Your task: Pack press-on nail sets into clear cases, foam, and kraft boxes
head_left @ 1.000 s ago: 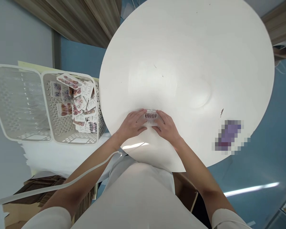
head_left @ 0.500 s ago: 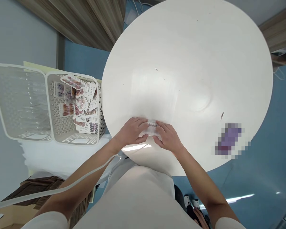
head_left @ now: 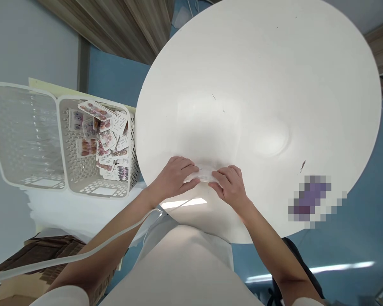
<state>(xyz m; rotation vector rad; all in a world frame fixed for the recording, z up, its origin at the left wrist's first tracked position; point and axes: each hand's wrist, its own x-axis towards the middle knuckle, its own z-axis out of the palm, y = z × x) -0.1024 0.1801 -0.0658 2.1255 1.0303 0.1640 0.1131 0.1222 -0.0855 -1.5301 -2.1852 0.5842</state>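
Note:
A small clear plastic package (head_left: 205, 173) lies between my hands near the front edge of the round white table (head_left: 258, 76). My left hand (head_left: 178, 176) pinches its left end between thumb and fingers. At the right end, my right hand (head_left: 230, 183) grips it the same way. What is inside the package is too faint to make out.
On the left, a white basket (head_left: 132, 148) holds many cards of press-on nails, beside another basket (head_left: 64, 161) of clear plastic packages. A pixelated purple object (head_left: 311, 197) lies at the table's right. A white cable (head_left: 92, 253) crosses my left forearm.
My right hand has shifted slightly right, its fingers more curled on the package's end. The row of small items seen in the package before no longer shows clearly. The view has shifted a little.

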